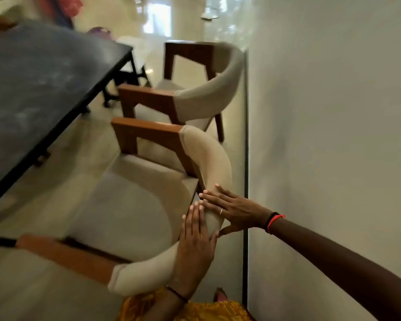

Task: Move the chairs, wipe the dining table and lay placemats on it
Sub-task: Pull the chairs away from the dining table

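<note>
A beige upholstered chair point(134, 205) with wooden arms stands between the dark dining table point(37, 77) and the wall. Both my hands lie on its curved padded backrest. My left hand point(195, 246) wraps over the top of the backrest, fingers flat on the inner side. My right hand point(232, 209) presses on the backrest a little farther along, fingers spread, thumb under the rim. A second chair of the same kind point(195, 93) stands just beyond, pulled away from the table, its back close to the wall. No placemats or cloth are in view.
A pale wall point(322, 135) with a dark skirting strip runs along the right, close behind both chairs. The table's black legs point(116, 84) stand on a glossy light floor. Coloured objects and bright reflections lie far behind. My yellow garment shows at the bottom.
</note>
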